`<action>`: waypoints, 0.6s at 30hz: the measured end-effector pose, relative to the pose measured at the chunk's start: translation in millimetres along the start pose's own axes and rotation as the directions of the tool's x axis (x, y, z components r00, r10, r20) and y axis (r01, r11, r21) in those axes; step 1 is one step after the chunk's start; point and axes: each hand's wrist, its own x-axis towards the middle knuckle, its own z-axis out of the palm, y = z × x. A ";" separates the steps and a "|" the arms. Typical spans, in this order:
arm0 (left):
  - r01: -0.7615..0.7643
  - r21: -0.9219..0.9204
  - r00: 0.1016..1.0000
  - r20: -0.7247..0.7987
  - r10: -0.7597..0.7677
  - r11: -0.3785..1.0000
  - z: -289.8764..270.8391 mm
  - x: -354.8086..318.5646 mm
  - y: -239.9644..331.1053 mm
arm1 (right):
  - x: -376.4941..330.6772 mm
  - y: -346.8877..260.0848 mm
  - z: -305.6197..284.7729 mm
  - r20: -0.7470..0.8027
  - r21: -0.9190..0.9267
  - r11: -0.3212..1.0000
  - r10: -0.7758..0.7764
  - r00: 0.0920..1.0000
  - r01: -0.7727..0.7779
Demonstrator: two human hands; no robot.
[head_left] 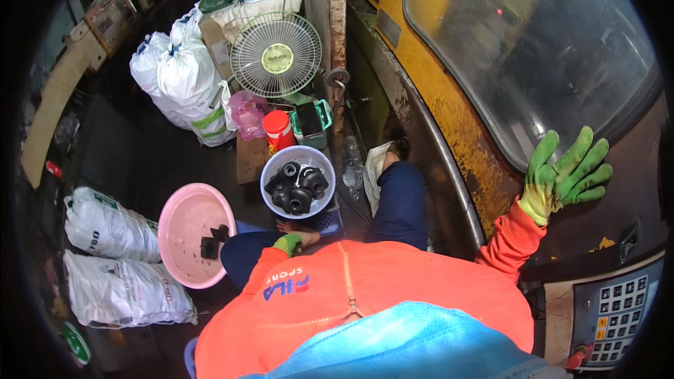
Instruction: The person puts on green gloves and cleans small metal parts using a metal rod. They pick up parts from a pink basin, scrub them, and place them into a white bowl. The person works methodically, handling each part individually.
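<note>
My right hand (pixel 570 168), in a green glove, is spread with its fingers apart against the edge of a machine door (pixel 484 168), beside its large window (pixel 533 42). Low in the middle, my left hand (pixel 300 237) lies by my knee, just under a light purple bowl (pixel 330 189); its green glove leaves some fingers bare. Those fingers look stretched out and nothing shows in them. Several black moulded parts (pixel 298 186) with round openings fill the bowl. Left of it, a pink basin (pixel 172 228) holds a dark flat piece (pixel 210 247).
A wire-guard fan (pixel 276 56), red jug (pixel 279 131) and green-handled container (pixel 311 123) stand beyond the bowl. White sacks (pixel 186 77) pile up at far left, with more sacks (pixel 126 288) near left. At lower right is a button panel (pixel 618 316) with a red knob (pixel 577 358).
</note>
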 end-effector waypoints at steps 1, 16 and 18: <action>0.009 -0.017 1.000 0.004 -0.009 1.000 0.2 -1.3 0.6 | 0.2 0.3 0.4 -0.010 -0.004 1.000 -0.007 1.000 0.007; 0.055 -0.144 0.998 -0.003 -0.056 0.988 2.5 -10.4 3.6 | -4.8 1.4 3.1 0.055 0.058 0.997 0.049 0.997 -0.052; 0.054 -0.148 0.998 -0.002 -0.055 0.988 3.6 -11.7 4.1 | -5.2 1.9 3.8 0.046 0.068 0.997 0.044 0.998 -0.047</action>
